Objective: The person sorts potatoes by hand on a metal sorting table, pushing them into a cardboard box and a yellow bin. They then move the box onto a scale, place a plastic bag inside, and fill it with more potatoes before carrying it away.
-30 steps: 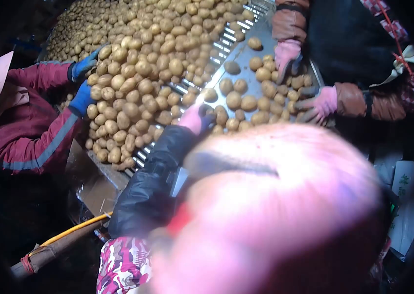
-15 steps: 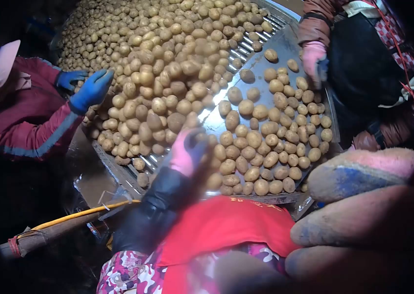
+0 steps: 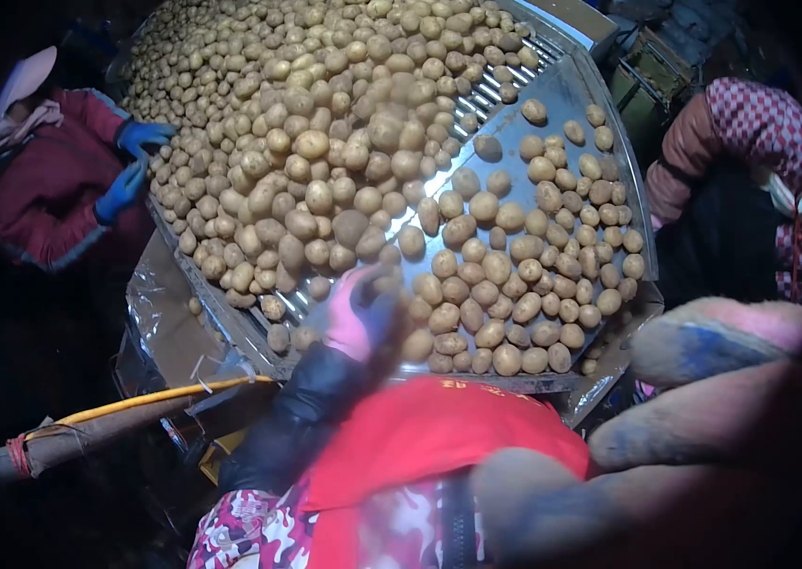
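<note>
My left hand (image 3: 358,308), in a pink and blue glove with a dark sleeve cover, is over the near edge of the heap where the metal bars meet the smooth plate. Its fingers are curved and blurred among the potatoes (image 3: 301,225), and I cannot tell whether they grip one. Close to the camera at the lower right is my right hand (image 3: 704,417), large and out of focus in a soiled pink and blue glove. Its fingers are stretched out and nothing shows between them. Loose potatoes (image 3: 496,268) lie on the metal plate (image 3: 513,142) between the hands.
A person in maroon with blue gloves (image 3: 121,190) stands at the heap's left edge. Another person in a checked top (image 3: 766,109) bends at the plate's right side. A yellow cable (image 3: 154,408) runs along a pole at lower left. A metal rim (image 3: 600,81) borders the plate.
My left hand has drawn back slightly towards me. My right hand has shifted a little. The person at left has lowered a blue glove; the person at right has withdrawn a gloved hand from the plate.
</note>
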Tool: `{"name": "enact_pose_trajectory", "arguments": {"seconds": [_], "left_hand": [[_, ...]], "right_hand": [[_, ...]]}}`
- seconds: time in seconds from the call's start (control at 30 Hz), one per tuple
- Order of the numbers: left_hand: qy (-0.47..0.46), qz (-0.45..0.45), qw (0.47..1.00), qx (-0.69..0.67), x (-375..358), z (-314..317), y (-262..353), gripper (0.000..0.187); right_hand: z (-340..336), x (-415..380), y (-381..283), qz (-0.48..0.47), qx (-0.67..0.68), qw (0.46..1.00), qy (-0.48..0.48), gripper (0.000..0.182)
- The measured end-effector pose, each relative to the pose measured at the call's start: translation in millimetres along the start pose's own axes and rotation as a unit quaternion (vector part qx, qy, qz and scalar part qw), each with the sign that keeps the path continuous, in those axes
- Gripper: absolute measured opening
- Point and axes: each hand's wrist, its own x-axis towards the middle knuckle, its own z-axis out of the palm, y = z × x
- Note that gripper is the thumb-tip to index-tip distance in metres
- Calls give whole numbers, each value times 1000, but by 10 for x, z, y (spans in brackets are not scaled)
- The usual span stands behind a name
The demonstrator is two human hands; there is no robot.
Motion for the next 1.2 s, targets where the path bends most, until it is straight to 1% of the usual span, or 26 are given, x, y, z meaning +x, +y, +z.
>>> {"name": "enact_pose_trajectory", "arguments": {"seconds": [0.03, 0.1, 0.17, 0.2, 0.3, 0.37, 0.4, 0.43, 0.47, 0.5, 0.53, 0.6, 0.63, 0.7, 0.73, 0.8, 0.83, 0.87, 0.93, 0.97, 1.03, 1.07, 1.1, 1.13, 1.17, 1.2], "left_hand": [[18, 79, 996, 36, -4, 43, -67, 37], [35, 78, 995, 45, -37, -46, -73, 32], [32, -42, 998, -25, 9, -38, -136, 32], [24, -72, 996, -44, 29, -69, -73, 33], [20, -132, 985, -112, 38, -90, 86, 32], [-6, -144, 986, -84, 54, 54, 181, 29], [-60, -158, 951, -258, 111, -24, 107, 30], [-104, -196, 871, -439, 158, -102, 33, 31], [-140, -248, 772, -568, 201, -181, -39, 31], [-115, -247, 798, -537, 178, -245, 19, 31], [-100, -237, 802, -539, 131, -228, 71, 32], [-59, -163, 850, -497, 39, -157, 168, 34], [-39, -126, 883, -450, 13, -155, 193, 35], [12, -81, 955, -286, -108, -122, 232, 39], [1, -169, 908, -383, -102, -192, 274, 42], [-18, -276, 831, -483, -64, -208, 352, 47], [-25, -287, 822, -491, -33, -226, 302, 48], [-29, -274, 830, -485, -52, -216, 265, 47], [-36, -246, 846, -472, -96, -197, 195, 46], [-41, -186, 903, -385, -170, -216, 272, 45], [-32, -253, 869, -424, -114, -390, 653, 45], [-39, -252, 858, -446, -145, -425, 662, 44], [-46, -253, 846, -467, -201, -475, 660, 44], [-50, -252, 835, -487, -267, -536, 644, 43], [-46, -234, 849, -471, -431, -558, 446, 42], [-41, -217, 863, -455, -597, -579, 252, 40]], "right_hand": [[-5, 9, -13, 0, -5, 1000, 0, 23], [-64, 97, 80, 9, 6, 1000, 3, 23], [-62, 116, 120, 13, 6, 1000, 3, 23], [-78, 136, 129, 12, 4, 1000, 1, 23], [-78, 141, 144, 8, -1, 1000, 5, 24], [-101, 89, 157, 22, 4, 1000, -4, 24], [-109, 84, 172, 23, 3, 1000, -4, 24], [-118, 78, 177, 23, 3, 1000, -5, 24], [-111, 79, 166, 24, 0, 1000, -1, 24], [-110, 79, 154, 25, -4, 1000, 3, 24], [-113, 78, 147, 24, -5, 1000, -5, 25], [-113, 66, 61, 31, -14, 999, -13, 25], [-136, 84, 57, 46, -16, 999, -11, 25], [-184, 103, -15, 60, -25, 998, -12, 25], [-211, 105, -10, 83, -29, 996, -5, 26], [-261, 100, 5, 145, -36, 989, 6, 26], [-239, 82, 53, 207, -28, 978, 21, 26], [-161, 54, 116, 275, -11, 961, 39, 26], [328, -87, 349, 416, 71, 904, 66, 26], [651, -154, 449, 446, 118, 883, 84, 28], [1625, -644, 750, 422, 78, 903, 24, 50], [2071, -860, 810, 405, 52, 913, 4, 58], [2474, -1081, 798, 397, 5, 915, -66, 64], [2727, -1235, 767, 383, -42, 913, -134, 69], [2760, -1313, 799, 379, -7, 914, -146, 71], [2807, -1332, 807, 381, -26, 914, -138, 72]]}}
